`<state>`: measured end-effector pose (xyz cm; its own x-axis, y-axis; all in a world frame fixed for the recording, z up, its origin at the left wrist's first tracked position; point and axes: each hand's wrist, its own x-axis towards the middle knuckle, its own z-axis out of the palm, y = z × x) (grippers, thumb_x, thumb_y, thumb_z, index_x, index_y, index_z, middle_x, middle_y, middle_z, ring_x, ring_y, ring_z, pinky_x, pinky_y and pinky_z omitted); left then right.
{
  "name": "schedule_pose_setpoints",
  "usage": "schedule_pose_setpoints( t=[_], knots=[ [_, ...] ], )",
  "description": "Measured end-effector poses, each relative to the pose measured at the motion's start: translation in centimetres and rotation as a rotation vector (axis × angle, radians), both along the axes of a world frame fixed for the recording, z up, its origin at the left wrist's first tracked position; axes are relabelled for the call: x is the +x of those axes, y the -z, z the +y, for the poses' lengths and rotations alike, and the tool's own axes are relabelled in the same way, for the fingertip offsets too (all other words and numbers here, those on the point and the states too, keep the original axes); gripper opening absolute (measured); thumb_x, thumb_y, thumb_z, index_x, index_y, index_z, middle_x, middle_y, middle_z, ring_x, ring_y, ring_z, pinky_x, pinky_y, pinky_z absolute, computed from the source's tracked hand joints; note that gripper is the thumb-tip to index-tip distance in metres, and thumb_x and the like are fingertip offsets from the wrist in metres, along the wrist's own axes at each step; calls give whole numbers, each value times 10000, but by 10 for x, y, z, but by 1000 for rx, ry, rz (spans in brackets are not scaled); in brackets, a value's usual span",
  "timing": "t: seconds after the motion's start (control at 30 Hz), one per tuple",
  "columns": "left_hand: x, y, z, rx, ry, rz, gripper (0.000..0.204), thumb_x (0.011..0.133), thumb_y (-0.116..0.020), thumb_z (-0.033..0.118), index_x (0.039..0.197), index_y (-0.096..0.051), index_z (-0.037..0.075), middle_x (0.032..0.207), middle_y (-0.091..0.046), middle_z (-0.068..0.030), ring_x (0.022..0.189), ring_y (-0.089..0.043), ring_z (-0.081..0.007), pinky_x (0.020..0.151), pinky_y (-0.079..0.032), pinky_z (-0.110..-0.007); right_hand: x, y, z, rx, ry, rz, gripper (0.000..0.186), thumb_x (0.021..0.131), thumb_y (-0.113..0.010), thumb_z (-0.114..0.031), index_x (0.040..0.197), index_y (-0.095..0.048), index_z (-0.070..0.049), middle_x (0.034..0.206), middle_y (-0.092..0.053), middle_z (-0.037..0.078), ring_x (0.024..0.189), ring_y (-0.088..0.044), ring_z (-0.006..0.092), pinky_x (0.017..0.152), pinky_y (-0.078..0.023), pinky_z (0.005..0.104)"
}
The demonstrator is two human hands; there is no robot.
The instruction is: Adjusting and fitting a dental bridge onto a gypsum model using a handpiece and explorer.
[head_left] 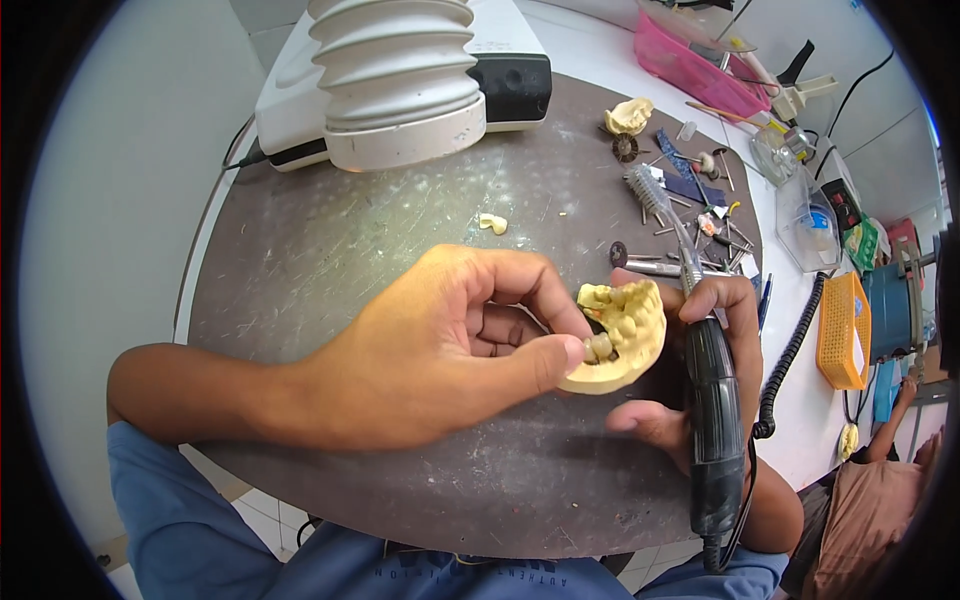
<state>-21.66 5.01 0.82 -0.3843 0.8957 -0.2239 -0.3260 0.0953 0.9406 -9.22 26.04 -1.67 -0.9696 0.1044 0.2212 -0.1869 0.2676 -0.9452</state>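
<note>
Two bare hands work above one brown surface, sharing one cream dental cast held up right of centre. The left hand has its grip pinched, thumb and forefinger together on one small tooth-coloured crown piece against the cast's left side; whether it is seated there, I cannot tell. The right hand has its grip closed around one black handpiece, with fingers behind the cast. Beyond the hands lie one cream fragment, one second cast, one brush, at least two dark discs and loose burs too jumbled to count. One white corrugated hose hangs at the back; two baskets, one pink and one orange, stand to the right.
</note>
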Motion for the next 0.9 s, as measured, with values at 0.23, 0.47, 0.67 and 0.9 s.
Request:
schedule_pose_setpoints(
  t=[0.23,0.47,0.67,0.9],
  knots=[
    [4,2,-1,-22,13,-125,154,955,-625,39,1079,-580,-42,1100,-616,-76,1026,-611,-80,927,-506,-228,-3,-1,-11,-84,-4,14,746,678,-925,-123,1127,-331,-59,1262,-585,273,1146,-622,252,996,-510,363],
    [3,0,0,-31,20,-113,157,940,-653,49,1057,-591,-34,1084,-634,-75,996,-631,-79,902,-526,-221,-2,-4,-10,12,23,8,750,667,-937,-184,1114,-346,-65,1196,-628,230,1080,-642,216,936,-526,339],
    [7,5,0,10,-28,-86,159,927,-671,49,1043,-601,-33,1070,-645,-77,964,-642,-75,876,-535,-214,-3,-6,-14,-58,43,-6,748,664,-939,-194,1113,-354,-66,1165,-641,211,1048,-648,197,912,-533,323],
    [10,1,0,-16,-53,-12,167,922,-683,67,1024,-608,-40,1059,-648,-91,960,-648,-90,864,-540,-223,-3,-5,-11,27,41,21,740,669,-938,-200,1111,-360,-67,1139,-658,186,1010,-642,164,880,-533,303]
  ],
)
